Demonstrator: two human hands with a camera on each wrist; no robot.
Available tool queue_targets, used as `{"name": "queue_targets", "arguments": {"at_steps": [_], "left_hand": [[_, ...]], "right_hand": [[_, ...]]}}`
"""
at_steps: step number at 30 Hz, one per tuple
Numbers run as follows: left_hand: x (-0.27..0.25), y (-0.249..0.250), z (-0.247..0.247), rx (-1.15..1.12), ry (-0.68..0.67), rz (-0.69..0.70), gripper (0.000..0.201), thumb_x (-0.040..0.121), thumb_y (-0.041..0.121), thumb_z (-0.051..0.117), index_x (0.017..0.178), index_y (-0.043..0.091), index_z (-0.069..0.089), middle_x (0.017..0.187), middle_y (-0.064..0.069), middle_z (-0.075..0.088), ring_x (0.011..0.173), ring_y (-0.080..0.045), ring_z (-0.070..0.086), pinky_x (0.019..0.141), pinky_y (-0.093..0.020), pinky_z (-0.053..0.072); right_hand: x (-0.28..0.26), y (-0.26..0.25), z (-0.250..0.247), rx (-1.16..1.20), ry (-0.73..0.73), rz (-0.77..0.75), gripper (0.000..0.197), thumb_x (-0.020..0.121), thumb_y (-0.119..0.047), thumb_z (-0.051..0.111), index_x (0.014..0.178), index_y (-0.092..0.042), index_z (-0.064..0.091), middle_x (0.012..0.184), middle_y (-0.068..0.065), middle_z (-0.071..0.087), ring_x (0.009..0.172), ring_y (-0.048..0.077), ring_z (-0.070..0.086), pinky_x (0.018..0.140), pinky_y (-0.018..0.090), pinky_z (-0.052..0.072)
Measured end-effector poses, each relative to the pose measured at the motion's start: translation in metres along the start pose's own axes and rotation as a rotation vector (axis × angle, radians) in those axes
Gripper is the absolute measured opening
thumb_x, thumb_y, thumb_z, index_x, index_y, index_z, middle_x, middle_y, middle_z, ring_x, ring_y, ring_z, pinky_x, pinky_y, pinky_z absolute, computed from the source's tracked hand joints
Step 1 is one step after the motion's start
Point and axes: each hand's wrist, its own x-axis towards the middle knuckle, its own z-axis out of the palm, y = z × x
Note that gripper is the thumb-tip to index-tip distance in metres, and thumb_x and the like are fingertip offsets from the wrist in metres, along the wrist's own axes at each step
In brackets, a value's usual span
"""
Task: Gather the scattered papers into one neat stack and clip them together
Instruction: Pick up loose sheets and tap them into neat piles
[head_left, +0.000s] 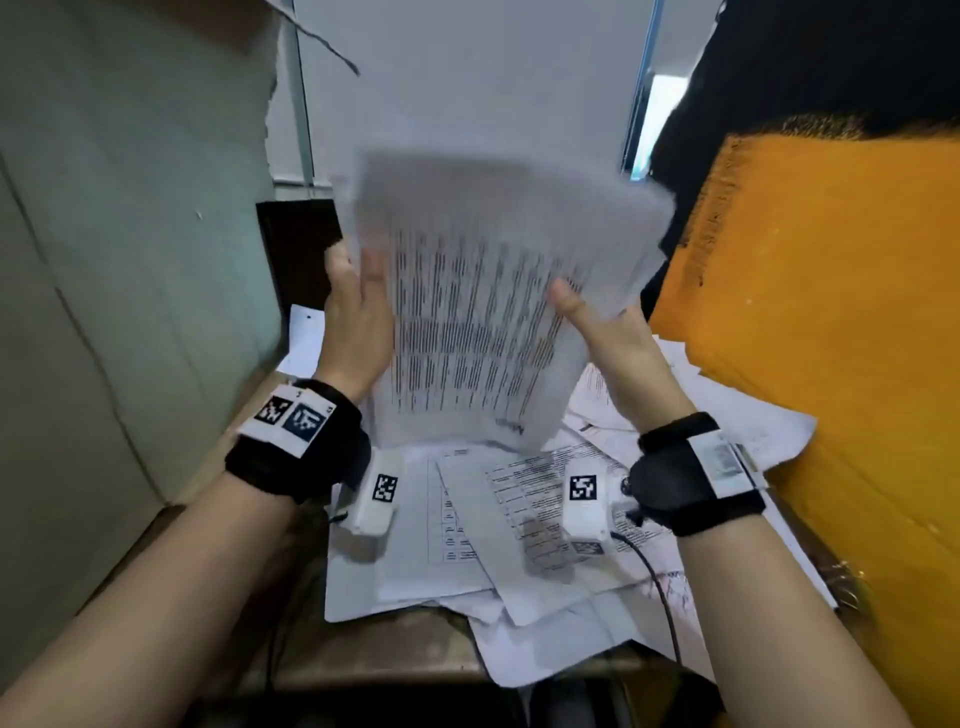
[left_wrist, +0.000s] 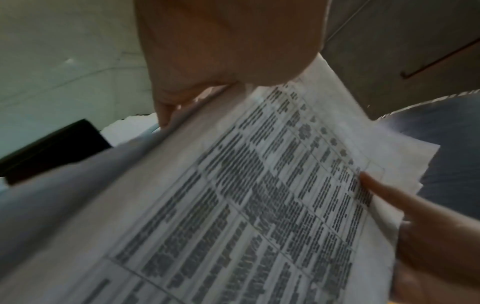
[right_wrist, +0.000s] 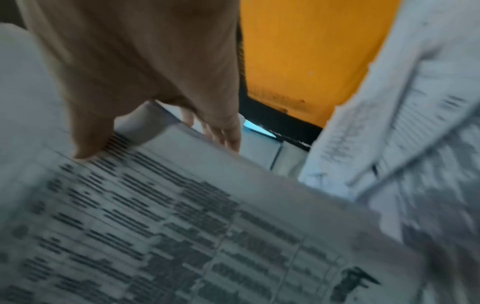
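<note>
1. Left hand (head_left: 356, 317) grips the left edge of the raised paper bundle (head_left: 483, 322), thumb in front, fingers behind.
2. Right hand (head_left: 615, 340) pinches the bundle's right edge, thumb on the print.
3. Below the bundle: loose sheets (head_left: 498, 525) scattered on the table (head_left: 415, 644); grey wall to its left, orange panel (head_left: 831, 338) to its right.

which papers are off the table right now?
Only the printed bundle, held upright between the left hand and right hand. The other loose sheets lie flat, scattered on the table below.
</note>
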Motion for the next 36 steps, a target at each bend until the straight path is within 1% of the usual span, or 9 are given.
{"name": "queue_targets", "arguments": {"at_steps": [4, 8, 12, 17, 22, 27, 29, 32, 36], "left_hand": [[-0.012, -0.022, 0.011, 0.032, -0.018, -0.115, 0.048, 0.104, 0.035, 0.025, 0.135, 0.000, 0.035, 0.111, -0.016, 0.057, 0.104, -0.026, 0.052, 0.075, -0.020, 0.030], [0.001, 0.001, 0.029, -0.055, 0.119, -0.022, 0.041, 0.104, 0.008, 0.029, 0.140, -0.009, 0.026, 0.113, -0.003, 0.053, 0.078, 0.016, 0.045, 0.069, 0.011, 0.023], [0.013, 0.005, 0.025, -0.047, 0.115, 0.044, 0.043, 0.104, 0.011, 0.029, 0.142, -0.010, 0.022, 0.096, 0.024, 0.039, 0.078, 0.033, 0.044, 0.069, 0.011, 0.026], [0.007, -0.090, 0.026, 0.211, -0.302, -0.504, 0.050, 0.101, 0.032, 0.026, 0.141, 0.002, 0.029, 0.119, -0.018, 0.057, 0.123, -0.037, 0.048, 0.094, -0.038, 0.040], [0.011, -0.122, 0.027, 0.288, -0.202, -0.487, 0.034, 0.101, 0.021, 0.032, 0.124, -0.002, 0.043, 0.114, -0.009, 0.049, 0.101, -0.024, 0.046, 0.080, -0.030, 0.033], [0.021, -0.155, 0.017, 0.347, -0.280, -0.514, 0.035, 0.098, 0.011, 0.038, 0.064, 0.011, 0.043, 0.067, -0.004, 0.042, 0.073, -0.025, 0.045, 0.077, -0.035, 0.041], [0.020, -0.174, 0.013, 0.336, -0.336, -0.611, 0.035, 0.097, 0.012, 0.040, 0.062, 0.016, 0.043, 0.066, -0.003, 0.045, 0.078, -0.024, 0.049, 0.084, -0.044, 0.049], [0.015, -0.190, 0.012, 0.231, -0.389, -0.655, 0.022, 0.091, 0.011, 0.041, 0.071, 0.007, 0.048, 0.069, -0.013, 0.043, 0.071, -0.025, 0.048, 0.061, -0.049, 0.050], [0.006, -0.176, 0.014, -0.103, -0.275, -0.762, 0.024, 0.094, -0.003, 0.036, 0.095, -0.003, 0.060, 0.081, -0.017, 0.062, 0.065, -0.024, 0.060, 0.042, -0.030, 0.053]], "right_hand": [[-0.007, 0.011, 0.016, 0.108, 0.043, 0.128, 0.079, 0.063, -0.057, 0.081, 0.129, -0.018, 0.057, 0.119, 0.001, 0.069, 0.114, 0.023, 0.063, 0.104, 0.052, 0.044], [0.008, -0.013, 0.034, 0.212, 0.200, 0.022, 0.068, 0.074, -0.039, 0.079, 0.131, -0.015, 0.051, 0.123, 0.002, 0.064, 0.113, 0.016, 0.061, 0.103, 0.039, 0.045], [0.021, -0.020, 0.030, 0.218, 0.165, -0.011, 0.045, 0.081, -0.029, 0.076, 0.120, -0.019, 0.057, 0.121, 0.002, 0.066, 0.113, 0.016, 0.062, 0.099, 0.032, 0.049], [-0.002, 0.068, 0.022, -0.100, -0.226, 0.496, 0.015, 0.086, -0.004, 0.067, 0.100, -0.004, 0.063, 0.101, 0.011, 0.069, 0.089, 0.023, 0.068, 0.081, 0.032, 0.057], [0.010, 0.093, 0.035, 0.038, 0.029, 0.451, 0.015, 0.088, -0.007, 0.067, 0.102, -0.003, 0.063, 0.091, 0.008, 0.068, 0.080, 0.019, 0.064, 0.059, 0.016, 0.053], [0.035, 0.113, 0.025, 0.115, 0.111, 0.581, 0.046, 0.094, -0.013, 0.062, 0.133, 0.004, 0.042, 0.118, 0.007, 0.065, 0.091, 0.015, 0.062, 0.081, 0.031, 0.052], [0.036, 0.123, 0.023, 0.010, 0.119, 0.666, 0.049, 0.096, -0.013, 0.058, 0.139, 0.001, 0.039, 0.101, 0.008, 0.066, 0.078, 0.017, 0.056, 0.074, 0.036, 0.054], [0.030, 0.129, 0.022, -0.078, 0.082, 0.736, 0.022, 0.097, -0.014, 0.055, 0.118, -0.014, 0.048, 0.064, -0.002, 0.054, 0.058, 0.011, 0.042, 0.071, 0.035, 0.047], [0.032, 0.145, 0.022, -0.176, 0.040, 0.677, 0.034, 0.095, -0.024, 0.050, 0.129, -0.022, 0.047, 0.112, 0.000, 0.061, 0.091, 0.016, 0.051, 0.083, 0.036, 0.050]]}}
